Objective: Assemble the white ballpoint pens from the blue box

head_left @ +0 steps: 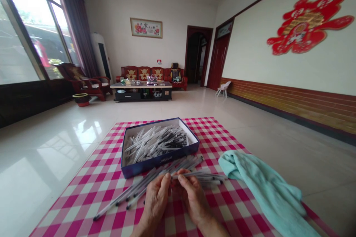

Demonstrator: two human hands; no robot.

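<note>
My left hand (156,199) and my right hand (191,196) meet near the front of a red-and-white checked cloth (94,189). Their fingertips pinch together on a thin clear pen (200,174) that sticks out to the right. Under and around the hands lies a loose fan of several pens (133,192) on the cloth. Just beyond them stands a shallow blue box (155,162) holding several more pens (157,140).
A light teal towel (264,185) lies crumpled on the cloth's right side. White tiled floor surrounds the cloth. Far back stand a coffee table (141,89), red sofas (151,73), an armchair (83,81) and a small white chair (224,89).
</note>
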